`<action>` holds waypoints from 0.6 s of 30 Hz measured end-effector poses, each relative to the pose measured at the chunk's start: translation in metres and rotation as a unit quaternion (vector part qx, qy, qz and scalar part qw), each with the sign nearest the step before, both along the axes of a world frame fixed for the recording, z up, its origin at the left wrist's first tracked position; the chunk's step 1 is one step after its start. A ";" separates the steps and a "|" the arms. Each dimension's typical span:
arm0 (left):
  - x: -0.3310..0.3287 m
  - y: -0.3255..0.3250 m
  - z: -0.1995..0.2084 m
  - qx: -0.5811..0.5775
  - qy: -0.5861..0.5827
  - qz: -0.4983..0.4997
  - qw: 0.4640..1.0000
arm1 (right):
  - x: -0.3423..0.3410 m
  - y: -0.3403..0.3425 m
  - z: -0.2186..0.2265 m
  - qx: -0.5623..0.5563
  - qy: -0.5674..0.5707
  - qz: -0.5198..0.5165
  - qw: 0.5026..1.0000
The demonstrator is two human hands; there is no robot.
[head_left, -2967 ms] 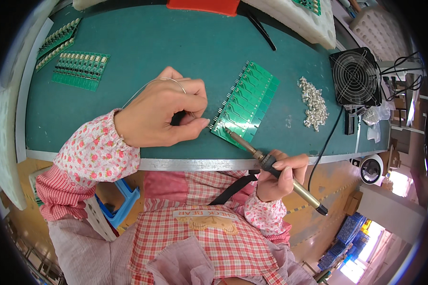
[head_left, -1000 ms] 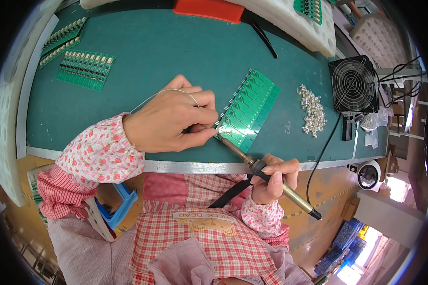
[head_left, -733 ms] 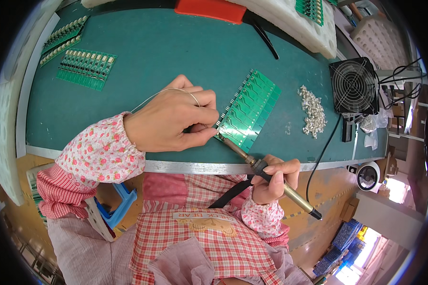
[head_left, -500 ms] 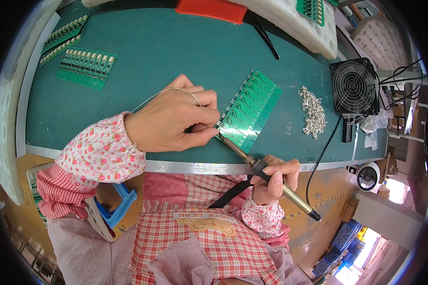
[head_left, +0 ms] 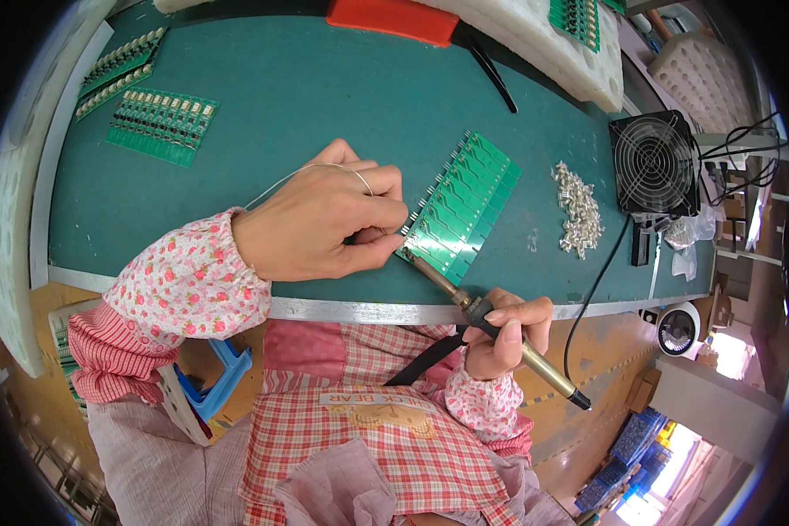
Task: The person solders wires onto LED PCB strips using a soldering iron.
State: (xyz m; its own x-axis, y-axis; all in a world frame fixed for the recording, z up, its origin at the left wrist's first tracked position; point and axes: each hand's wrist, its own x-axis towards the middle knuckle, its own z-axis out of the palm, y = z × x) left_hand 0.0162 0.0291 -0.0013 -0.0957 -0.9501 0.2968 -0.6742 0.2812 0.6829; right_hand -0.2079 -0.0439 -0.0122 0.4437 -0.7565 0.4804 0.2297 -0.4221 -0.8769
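A green circuit board [head_left: 469, 206] lies slanted on the green bench mat, with metal pins along its left edge. My left hand [head_left: 329, 215] is closed in a pinch at the board's near left corner. Thin solder wire [head_left: 294, 173] loops over the back of that hand and runs into its fingers; the wire's end is hidden. My right hand [head_left: 508, 333] grips a soldering iron [head_left: 548, 370] by its dark collar and brass-coloured handle. The iron's tip meets the same board corner, close to my left fingertips.
Small metal parts lie in a pile [head_left: 577, 210] right of the board, near a black fan [head_left: 656, 162]. Tweezers [head_left: 493, 77] and a red-orange tray [head_left: 393, 19] are at the back. Populated boards [head_left: 162, 124] lie far left. White foam [head_left: 579, 61] stands at the back right. The iron's cord [head_left: 600, 276] trails rightward.
Almost nothing differs. The whole view has shifted very slightly; both hands, the soldering iron and the board keep their places relative to one another.
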 end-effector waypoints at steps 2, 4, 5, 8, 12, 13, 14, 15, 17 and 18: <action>0.000 0.001 0.000 -0.006 0.003 0.004 1.000 | -0.002 0.000 -0.002 0.009 0.006 0.004 1.000; 0.001 0.001 0.001 0.002 0.006 0.002 1.000 | -0.002 0.000 -0.002 0.004 0.005 0.002 1.000; 0.002 0.001 0.001 0.010 0.009 0.001 1.000 | -0.002 0.000 -0.002 -0.001 0.004 0.000 1.000; 0.001 0.001 0.002 0.004 0.020 -0.002 1.000 | -0.004 0.001 0.000 0.034 -0.008 -0.018 0.999; 0.000 0.001 0.002 0.001 0.012 -0.004 1.000 | -0.002 0.000 -0.003 0.004 -0.004 -0.002 1.000; -0.001 0.000 0.002 0.001 0.012 -0.004 1.000 | -0.002 -0.001 -0.004 0.000 -0.002 0.002 1.000; -0.001 0.000 0.002 0.001 0.011 -0.004 1.000 | -0.002 -0.001 -0.004 -0.004 0.001 0.006 1.000; -0.001 0.000 0.002 0.002 0.011 -0.004 1.000 | -0.002 -0.001 -0.004 -0.004 0.001 0.005 1.000; -0.002 0.000 0.002 -0.005 -0.012 0.000 1.000 | -0.001 -0.001 -0.005 -0.017 -0.002 0.016 1.000; -0.002 0.000 0.002 -0.005 -0.012 0.000 1.000 | -0.001 -0.001 -0.005 -0.017 -0.001 0.017 1.000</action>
State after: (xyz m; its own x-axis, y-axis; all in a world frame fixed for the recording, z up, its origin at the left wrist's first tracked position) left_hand 0.0142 0.0290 0.0010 -0.1019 -0.9470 0.3046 -0.6903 0.2878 0.6638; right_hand -0.2093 -0.0454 -0.0168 0.4668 -0.7249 0.5065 0.2466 -0.4433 -0.8618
